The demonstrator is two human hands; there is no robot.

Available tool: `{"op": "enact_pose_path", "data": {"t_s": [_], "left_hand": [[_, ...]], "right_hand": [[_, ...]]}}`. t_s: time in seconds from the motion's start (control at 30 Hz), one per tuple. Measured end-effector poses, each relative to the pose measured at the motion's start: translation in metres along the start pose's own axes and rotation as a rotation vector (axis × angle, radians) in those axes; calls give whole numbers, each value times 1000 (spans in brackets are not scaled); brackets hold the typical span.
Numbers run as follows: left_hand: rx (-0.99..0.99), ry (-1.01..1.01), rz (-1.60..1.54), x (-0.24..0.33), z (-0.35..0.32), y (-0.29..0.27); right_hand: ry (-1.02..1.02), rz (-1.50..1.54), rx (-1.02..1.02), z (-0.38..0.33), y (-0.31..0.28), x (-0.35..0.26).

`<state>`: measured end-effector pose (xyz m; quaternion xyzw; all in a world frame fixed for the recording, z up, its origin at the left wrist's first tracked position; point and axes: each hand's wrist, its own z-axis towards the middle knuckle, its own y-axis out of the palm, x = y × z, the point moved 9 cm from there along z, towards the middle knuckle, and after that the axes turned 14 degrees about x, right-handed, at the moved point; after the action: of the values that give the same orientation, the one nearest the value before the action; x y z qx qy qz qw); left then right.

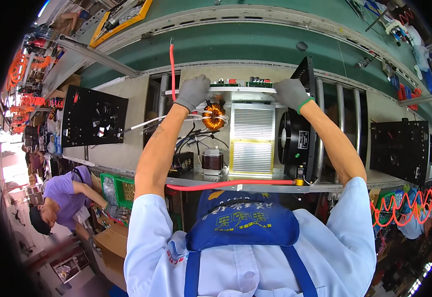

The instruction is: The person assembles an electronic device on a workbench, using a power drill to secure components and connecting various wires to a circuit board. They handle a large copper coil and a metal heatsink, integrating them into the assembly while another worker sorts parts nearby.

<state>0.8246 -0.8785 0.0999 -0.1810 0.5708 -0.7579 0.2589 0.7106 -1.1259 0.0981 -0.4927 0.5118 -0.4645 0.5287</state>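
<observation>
Left hand (192, 91) and right hand (291, 93), both gloved, fingers closed, grip opposite ends of the circuit board assembly (240, 88) above the heat sink (252, 138).

A green conveyor belt (255, 42) is seen curving across a factory assembly line, edged by grey metal rails (97, 55). A yellow tray (122, 20) of tools is set beyond it. Black fan-fitted panels (93, 117) are stood along the beige table (122, 148), and orange coiled cables (419, 205) are hung at right. Green parts bins (119, 190) and cardboard boxes (112, 245) are stacked below, where a co-worker in purple (60, 200) is bent over.
</observation>
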Motion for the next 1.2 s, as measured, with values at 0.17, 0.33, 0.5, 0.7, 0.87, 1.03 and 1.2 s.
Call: {"op": "enact_pose_path", "data": {"t_s": [0.17,0.33,0.5,0.7,0.87,1.03,1.2], "left_hand": [[12,12,15,-3,-1,1],[-8,3,31,-4,3,1],[32,33,38,-4,-5,5],[50,50,9,-8,-1,7],[50,46,-28,-7,4,0],[-19,-46,-63,2,3,-8],[184,118,-419,125,-10,-31]], "right_hand": [[-35,49,77,0,-3,-1],[-58,79,118,2,-6,-1],[-37,90,88,0,1,2],[-103,39,53,5,3,-3],[-58,44,53,2,5,-2],[-29,10,-50,6,9,-1],[-92,-11,-4,1,5,-6]]}}
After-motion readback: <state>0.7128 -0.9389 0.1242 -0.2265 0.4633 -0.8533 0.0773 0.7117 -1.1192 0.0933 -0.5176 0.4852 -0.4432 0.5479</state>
